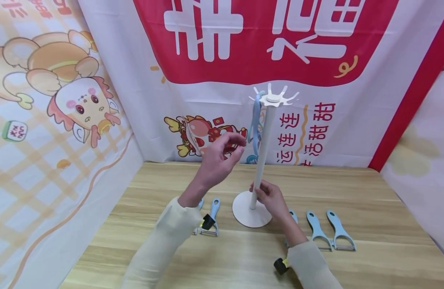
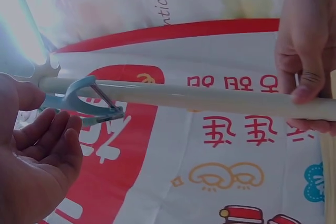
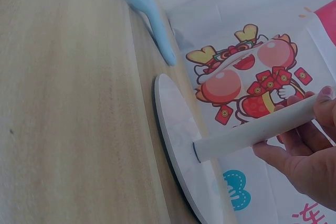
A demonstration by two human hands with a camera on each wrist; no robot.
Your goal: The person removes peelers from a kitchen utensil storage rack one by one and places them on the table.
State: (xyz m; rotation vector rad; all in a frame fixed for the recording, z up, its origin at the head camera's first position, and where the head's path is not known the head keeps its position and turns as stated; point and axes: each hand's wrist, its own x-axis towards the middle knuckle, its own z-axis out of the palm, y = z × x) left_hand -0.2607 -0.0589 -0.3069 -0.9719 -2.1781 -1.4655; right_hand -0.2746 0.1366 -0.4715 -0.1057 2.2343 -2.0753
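A white stand (image 1: 264, 148) rises from a round base (image 1: 243, 214) on the wooden table, with a ring of hooks (image 1: 274, 98) on top. My right hand (image 1: 272, 198) grips its pole low down, thumb and fingers around it, as the right wrist view also shows. Light blue peelers (image 1: 257, 124) hang from the left-side hooks; in the left wrist view a peeler's head (image 2: 79, 97) lies along the pole. Beside them my left hand (image 1: 222, 158) is raised, its fingers loosely bent with nothing held between them.
More blue peelers lie on the table (image 1: 243, 257): a peeler (image 1: 215, 208) left of the base, partly behind the left sleeve, and several to the right, including one peeler (image 1: 339, 230) farthest right. A printed cloth (image 1: 207, 96) hangs behind, and another cloth (image 1: 62, 160) at the left.
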